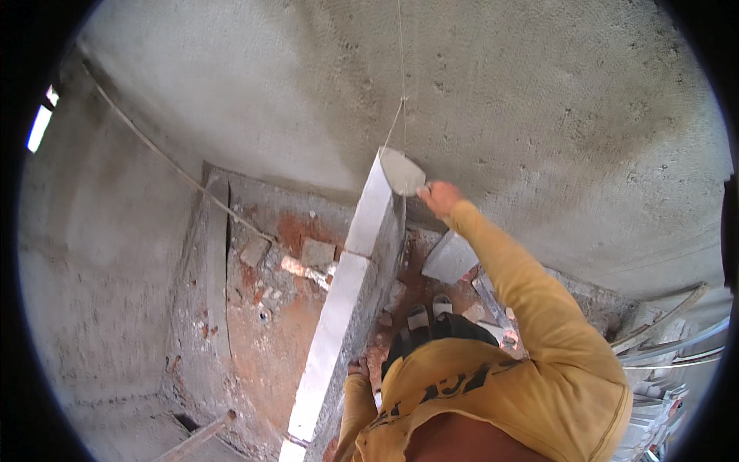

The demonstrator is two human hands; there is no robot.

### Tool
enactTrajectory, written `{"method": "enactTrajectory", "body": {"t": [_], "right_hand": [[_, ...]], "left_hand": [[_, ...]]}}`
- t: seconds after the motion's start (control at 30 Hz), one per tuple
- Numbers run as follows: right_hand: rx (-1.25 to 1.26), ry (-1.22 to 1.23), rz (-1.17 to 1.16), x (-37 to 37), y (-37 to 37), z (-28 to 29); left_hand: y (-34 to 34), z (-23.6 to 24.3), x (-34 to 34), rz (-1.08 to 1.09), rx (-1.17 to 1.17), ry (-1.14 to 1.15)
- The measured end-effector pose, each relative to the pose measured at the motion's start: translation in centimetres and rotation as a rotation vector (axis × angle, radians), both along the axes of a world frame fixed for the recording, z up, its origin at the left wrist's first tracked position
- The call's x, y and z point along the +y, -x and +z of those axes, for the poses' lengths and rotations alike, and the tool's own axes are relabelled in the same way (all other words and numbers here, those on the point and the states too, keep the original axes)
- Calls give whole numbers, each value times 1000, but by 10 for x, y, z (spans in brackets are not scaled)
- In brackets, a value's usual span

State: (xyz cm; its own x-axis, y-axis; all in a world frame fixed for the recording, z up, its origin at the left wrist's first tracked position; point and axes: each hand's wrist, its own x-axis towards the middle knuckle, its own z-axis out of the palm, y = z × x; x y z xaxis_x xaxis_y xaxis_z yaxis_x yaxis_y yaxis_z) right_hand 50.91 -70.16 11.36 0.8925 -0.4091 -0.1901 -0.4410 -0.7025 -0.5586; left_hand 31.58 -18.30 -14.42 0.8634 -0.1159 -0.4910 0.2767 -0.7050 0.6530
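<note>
My right hand (440,199) is closed on a trowel (402,172). Its grey, rounded blade lies against the far end of a low wall of pale blocks (339,292), where that wall meets the large plastered wall (523,100). Down at the side of the blocks, my left hand (358,368) touches or nearly touches their rough grey face. Its fingers are small in view and partly hidden. From above, a thin string (402,69) comes down to the block corner beside the blade.
Rubble and a broken pipe (304,269) lie on the reddish floor left of the blocks. A loose pale slab (450,258) leans by the plastered wall on my right. A cable (154,150) hangs at the left, and long strips (670,339) are stacked at the far right.
</note>
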Motion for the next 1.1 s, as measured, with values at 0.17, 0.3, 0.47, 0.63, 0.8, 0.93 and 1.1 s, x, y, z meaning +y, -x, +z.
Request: {"method": "enactTrajectory", "body": {"t": [0.17,0.3,0.47,0.63,0.8,0.93,1.1], "right_hand": [[122,62,126,13,12,4],[166,-26,334,58,75,17],[118,-7,222,73,97,22],[50,128,85,55,63,23],[119,66,493,87,87,31],[15,-131,342,102,164,24],[-164,-149,-105,82,356,-50]], "left_hand": [[20,-8,5,190,8,124],[33,-11,17,-461,44,-320],[11,-9,26,-797,242,-434],[-8,-11,14,-253,-30,-62],[-16,-16,-15,-179,-4,-83],[-7,8,-36,-359,-77,-68],[7,75,-74,-421,-80,-132]]}}
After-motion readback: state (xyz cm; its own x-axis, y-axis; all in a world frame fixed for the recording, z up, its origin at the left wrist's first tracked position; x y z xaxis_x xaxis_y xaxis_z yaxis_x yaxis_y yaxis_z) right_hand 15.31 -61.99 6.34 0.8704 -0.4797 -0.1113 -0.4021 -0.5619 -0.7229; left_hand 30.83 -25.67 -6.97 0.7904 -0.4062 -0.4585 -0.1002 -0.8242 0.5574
